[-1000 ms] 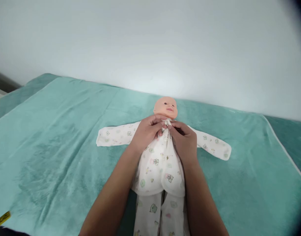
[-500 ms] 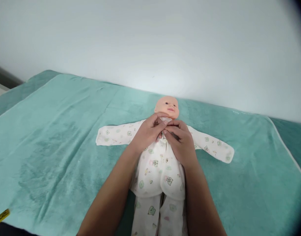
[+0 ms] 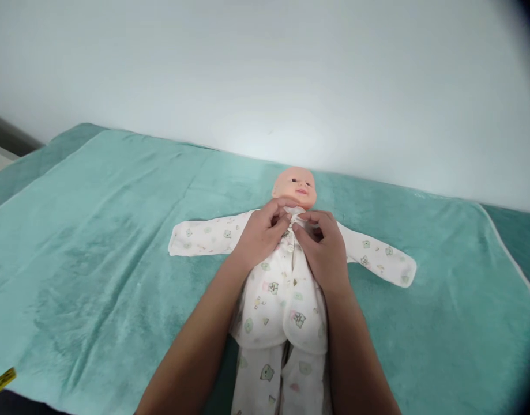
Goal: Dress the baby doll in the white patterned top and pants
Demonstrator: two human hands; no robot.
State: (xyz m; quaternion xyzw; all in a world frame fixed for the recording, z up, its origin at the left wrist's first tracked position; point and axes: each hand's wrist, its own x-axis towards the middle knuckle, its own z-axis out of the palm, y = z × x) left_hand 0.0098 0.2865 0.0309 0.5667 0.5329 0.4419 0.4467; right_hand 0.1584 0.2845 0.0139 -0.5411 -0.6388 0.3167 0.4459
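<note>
A baby doll lies on its back, its head toward the wall. It wears a white baby jacket printed with small green and pink animals, the sleeves spread out to both sides. Matching trousers cover its legs. At the upper front opening, just below the doll's chin, my left hand pinches the jacket's edge. My right hand grips the opposite edge with thumb and forefinger, a small gap from the left fingertips. A light fastening shows between and just below my fingers; whether it is done up I cannot tell.
A green plush blanket with creases on its left side covers the surface. Behind it rises a plain white wall. A yellow strip with dark marks shows at the lower left edge.
My right hand has shifted slightly right, so the fingertips of both hands are now a little apart and more of the jacket's neck opening shows. The right sleeve moved slightly outward.
</note>
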